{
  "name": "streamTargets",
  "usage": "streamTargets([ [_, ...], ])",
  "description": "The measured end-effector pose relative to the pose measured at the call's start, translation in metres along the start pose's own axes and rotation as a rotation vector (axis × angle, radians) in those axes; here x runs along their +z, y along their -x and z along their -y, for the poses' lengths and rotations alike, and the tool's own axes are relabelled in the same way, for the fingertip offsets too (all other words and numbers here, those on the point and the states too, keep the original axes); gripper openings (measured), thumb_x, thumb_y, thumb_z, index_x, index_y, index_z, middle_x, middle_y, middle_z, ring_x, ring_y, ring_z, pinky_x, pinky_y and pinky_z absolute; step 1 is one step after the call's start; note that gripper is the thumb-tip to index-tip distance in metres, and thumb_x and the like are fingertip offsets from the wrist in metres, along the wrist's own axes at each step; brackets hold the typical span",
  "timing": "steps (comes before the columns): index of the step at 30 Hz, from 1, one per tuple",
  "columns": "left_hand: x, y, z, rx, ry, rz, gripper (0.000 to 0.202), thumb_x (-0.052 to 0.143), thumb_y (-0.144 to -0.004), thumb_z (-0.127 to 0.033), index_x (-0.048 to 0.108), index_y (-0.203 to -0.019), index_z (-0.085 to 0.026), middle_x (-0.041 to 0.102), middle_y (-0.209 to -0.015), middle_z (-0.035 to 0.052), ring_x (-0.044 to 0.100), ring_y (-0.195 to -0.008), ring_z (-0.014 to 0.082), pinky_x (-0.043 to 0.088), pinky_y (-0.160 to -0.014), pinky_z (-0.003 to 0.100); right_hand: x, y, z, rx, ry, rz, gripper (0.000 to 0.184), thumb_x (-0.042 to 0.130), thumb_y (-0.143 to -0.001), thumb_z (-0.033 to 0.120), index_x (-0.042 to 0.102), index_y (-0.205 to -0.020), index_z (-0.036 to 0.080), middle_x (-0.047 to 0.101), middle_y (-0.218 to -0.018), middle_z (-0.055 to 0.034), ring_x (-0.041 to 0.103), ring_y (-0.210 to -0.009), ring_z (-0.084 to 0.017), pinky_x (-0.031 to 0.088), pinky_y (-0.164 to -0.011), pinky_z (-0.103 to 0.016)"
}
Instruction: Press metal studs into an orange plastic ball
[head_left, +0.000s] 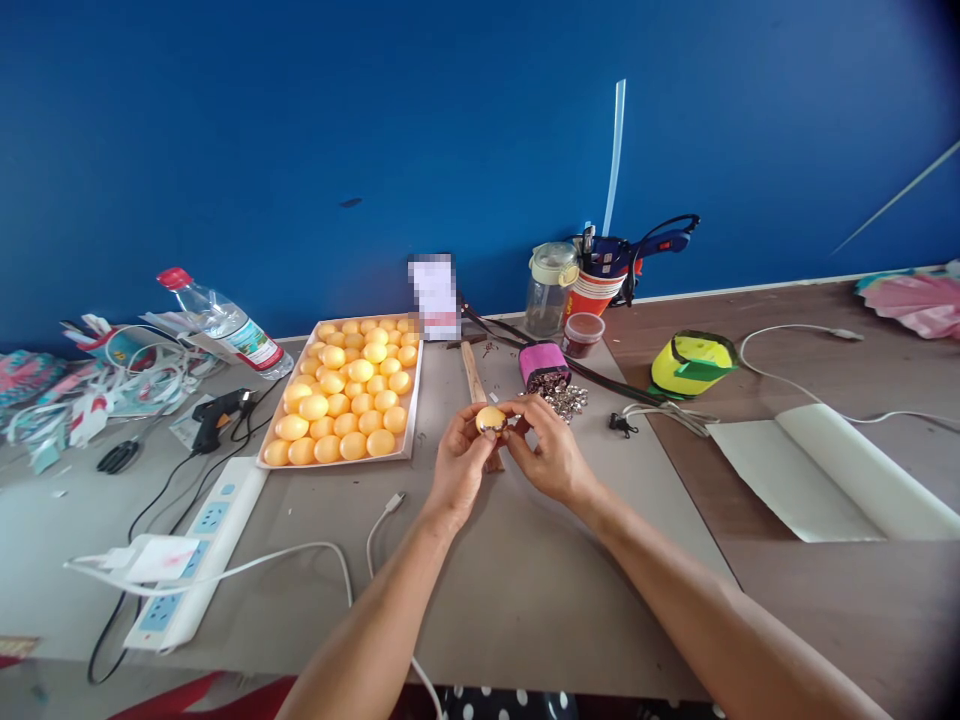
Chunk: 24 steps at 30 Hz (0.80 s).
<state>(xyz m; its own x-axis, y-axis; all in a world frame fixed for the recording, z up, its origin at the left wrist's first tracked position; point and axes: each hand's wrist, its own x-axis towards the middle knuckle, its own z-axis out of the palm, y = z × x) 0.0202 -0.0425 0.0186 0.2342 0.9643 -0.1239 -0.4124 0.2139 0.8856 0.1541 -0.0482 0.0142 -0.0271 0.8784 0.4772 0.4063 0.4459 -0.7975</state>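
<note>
Between the fingertips of both hands, over the middle of the table, is a yellow-orange ball [490, 418]. A small dark, shiny piece shows on its near side; I cannot make out what it is. My left hand [459, 462] is closed on the ball from the left, thumb at the front. From the right, my right hand [549, 446] pinches at it with thumb and fingers. Beneath the hands lies a wooden stick [472, 372], partly hidden. Just behind my right hand, small metal pieces [564, 397] spill from a magenta container [544, 362]. A tray [411, 440] of similar balls [349, 423] stands to the left.
On the left are a power strip [196, 570], a glue gun [214, 420], cables and a tilted water bottle [232, 328]. Behind stand a clear jar [551, 290] and a paper cup [595, 293] with tools. A yellow container [691, 364] and white paper [810, 480] lie right.
</note>
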Motion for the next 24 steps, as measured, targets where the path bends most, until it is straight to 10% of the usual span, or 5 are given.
streamTargets([
  [24, -0.0008, -0.0021, -0.0007, -0.058, 0.09, -0.012, 0.031, 0.068, -0.073, -0.024, 0.055, -0.101, -0.02, 0.063, -0.088, 0.0005, 0.06, -0.075, 0.0104, 0.046, -0.071, 0.024, 0.0044, 0.002, -0.0009, -0.019, 0.042, -0.066, 0.019, 0.051, -0.08, 0.011, 0.058, -0.095, 0.022, 0.059, -0.09, -0.0058, 0.054, -0.074, -0.017, 0.047, -0.068, -0.032],
])
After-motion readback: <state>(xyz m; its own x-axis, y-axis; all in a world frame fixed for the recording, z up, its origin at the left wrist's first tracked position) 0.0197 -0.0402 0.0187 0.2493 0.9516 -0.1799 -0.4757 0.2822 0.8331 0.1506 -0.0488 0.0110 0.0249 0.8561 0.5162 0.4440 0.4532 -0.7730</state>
